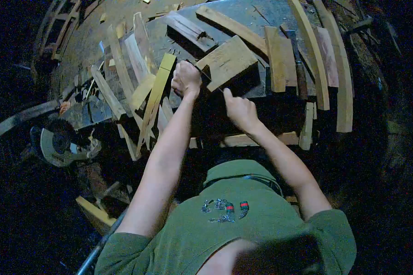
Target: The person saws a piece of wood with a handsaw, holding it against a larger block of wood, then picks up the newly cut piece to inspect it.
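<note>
The green shirt (243, 224) bears glittery lettering, too unclear to read. The right hand (242, 110), curled with a finger extended, and the left hand (186, 79), closed in a fist, meet a thin tool (209, 79) along the thick wood block (229, 62) on the desk (234, 11).

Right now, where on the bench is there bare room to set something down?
Bare patches: the bench between the diagonal plank and the long curved board, bar a thin stick; and left of the slats. Crowded: around the left hand and block.
</note>
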A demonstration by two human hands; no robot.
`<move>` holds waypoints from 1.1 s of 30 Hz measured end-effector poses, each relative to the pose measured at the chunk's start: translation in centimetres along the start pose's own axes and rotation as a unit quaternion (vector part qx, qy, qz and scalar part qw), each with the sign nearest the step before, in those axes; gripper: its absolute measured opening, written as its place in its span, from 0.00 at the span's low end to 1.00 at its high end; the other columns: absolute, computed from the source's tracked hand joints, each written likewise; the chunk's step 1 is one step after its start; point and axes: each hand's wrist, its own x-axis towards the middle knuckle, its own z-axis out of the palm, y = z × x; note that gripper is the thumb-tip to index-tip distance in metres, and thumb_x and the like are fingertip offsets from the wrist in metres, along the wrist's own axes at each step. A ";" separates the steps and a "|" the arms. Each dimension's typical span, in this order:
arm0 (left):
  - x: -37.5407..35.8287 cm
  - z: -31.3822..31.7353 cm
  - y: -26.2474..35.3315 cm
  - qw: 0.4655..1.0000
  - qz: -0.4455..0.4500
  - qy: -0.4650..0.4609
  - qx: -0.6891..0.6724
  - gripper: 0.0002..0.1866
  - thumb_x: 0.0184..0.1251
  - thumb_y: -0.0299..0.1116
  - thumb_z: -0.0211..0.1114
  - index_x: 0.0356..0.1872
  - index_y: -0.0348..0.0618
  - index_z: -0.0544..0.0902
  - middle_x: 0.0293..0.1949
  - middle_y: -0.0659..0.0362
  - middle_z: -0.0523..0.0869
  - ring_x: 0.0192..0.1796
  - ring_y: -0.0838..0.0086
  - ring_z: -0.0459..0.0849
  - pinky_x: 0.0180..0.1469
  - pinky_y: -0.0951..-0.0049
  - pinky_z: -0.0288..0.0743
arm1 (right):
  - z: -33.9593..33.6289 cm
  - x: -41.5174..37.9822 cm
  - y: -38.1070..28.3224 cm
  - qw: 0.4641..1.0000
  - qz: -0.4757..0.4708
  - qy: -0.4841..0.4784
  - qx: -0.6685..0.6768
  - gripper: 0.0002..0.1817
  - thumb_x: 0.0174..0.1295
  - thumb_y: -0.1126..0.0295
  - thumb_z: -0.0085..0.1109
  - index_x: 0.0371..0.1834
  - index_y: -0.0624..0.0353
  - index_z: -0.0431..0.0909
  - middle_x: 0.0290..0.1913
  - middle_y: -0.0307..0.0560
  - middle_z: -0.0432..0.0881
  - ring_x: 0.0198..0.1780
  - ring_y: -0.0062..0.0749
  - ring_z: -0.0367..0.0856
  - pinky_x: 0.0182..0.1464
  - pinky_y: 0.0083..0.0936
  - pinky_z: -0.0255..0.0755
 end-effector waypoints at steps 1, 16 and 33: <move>0.0 -0.2 0.0 1.000 -0.014 -0.017 0.008 0.12 0.58 0.36 0.47 0.25 0.42 0.77 0.31 0.51 0.80 0.37 0.56 0.79 0.35 0.56 0.70 | 0.1 0.0 -0.2 1.000 -0.004 -0.007 0.001 0.11 0.56 0.73 0.43 0.42 0.59 0.65 0.20 0.57 0.78 0.24 0.51 0.80 0.23 0.45 0.73; 0.1 0.5 -0.2 1.000 0.020 0.021 0.003 0.15 0.61 0.37 0.44 0.23 0.42 0.76 0.29 0.51 0.80 0.34 0.56 0.79 0.34 0.58 0.70 | -0.2 -0.2 -0.4 0.999 0.008 0.008 0.030 0.10 0.55 0.73 0.43 0.41 0.60 0.65 0.21 0.58 0.78 0.25 0.54 0.80 0.26 0.47 0.74; -0.4 0.6 -0.3 1.000 0.001 0.005 -0.021 0.10 0.59 0.35 0.48 0.24 0.45 0.76 0.31 0.54 0.80 0.36 0.61 0.79 0.34 0.59 0.70 | 0.8 2.5 -0.6 0.997 0.003 0.068 0.029 0.07 0.54 0.74 0.45 0.36 0.60 0.66 0.18 0.56 0.78 0.22 0.50 0.80 0.22 0.42 0.74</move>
